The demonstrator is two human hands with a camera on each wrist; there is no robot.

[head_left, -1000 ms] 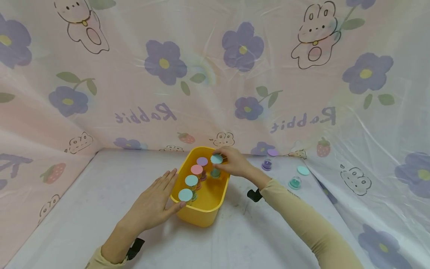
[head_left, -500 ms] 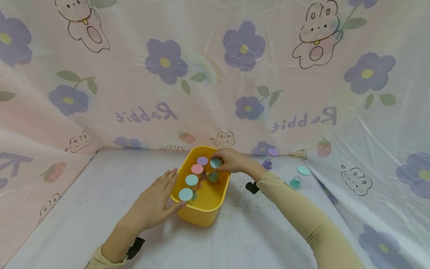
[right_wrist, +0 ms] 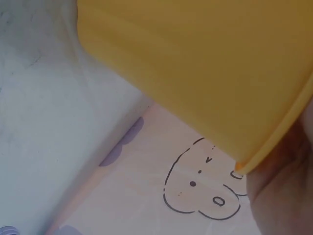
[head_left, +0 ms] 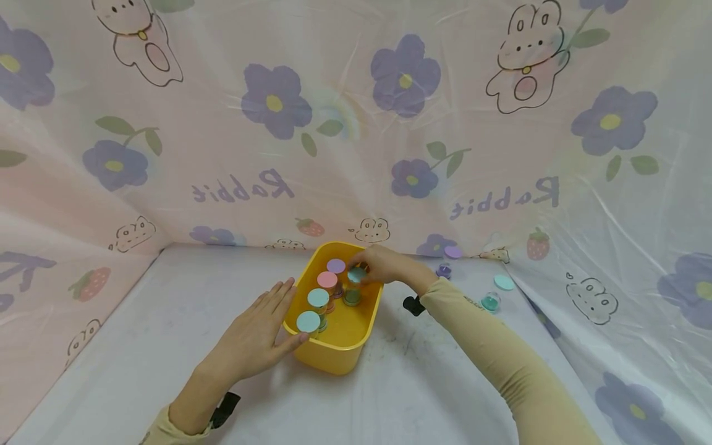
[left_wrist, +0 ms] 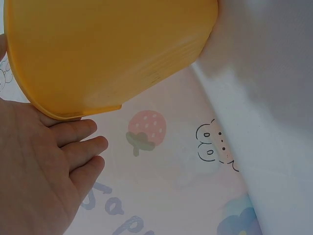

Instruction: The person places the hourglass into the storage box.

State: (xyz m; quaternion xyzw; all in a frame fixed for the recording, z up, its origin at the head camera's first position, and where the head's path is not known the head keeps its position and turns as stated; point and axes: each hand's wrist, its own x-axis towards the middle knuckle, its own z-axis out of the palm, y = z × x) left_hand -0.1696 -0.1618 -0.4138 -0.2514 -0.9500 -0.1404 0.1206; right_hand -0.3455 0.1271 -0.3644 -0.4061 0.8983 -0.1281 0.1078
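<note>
R hand [head_left: 385, 262] & held blue-topped pc. [head_left: 356, 276] have sunk deeper into the yellow bin [head_left: 334, 358] vs. 1 sec. ago; its fingers pinch the pc. at approx. 1 o'clock inside. L hand [head_left: 253, 340], fingers straight, touches the bin at 8 o'clock. Purple-topped pc. [head_left: 335, 266] inside at 12, pink-topped pc. [head_left: 327, 280] at 11, two more blue-topped pcs. [head_left: 318, 298] at 8–9. Worktop [head_left: 434, 371], approx. 3 o'clock: purple pc. [head_left: 444, 270], teal pc. [head_left: 491, 301].

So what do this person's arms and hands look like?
The left hand and right hand wear no gloves. Long beige sleeves end near the wrists; a black piece shows by each wrist. Dark print marks the right sleeve, unreadably small.
</note>
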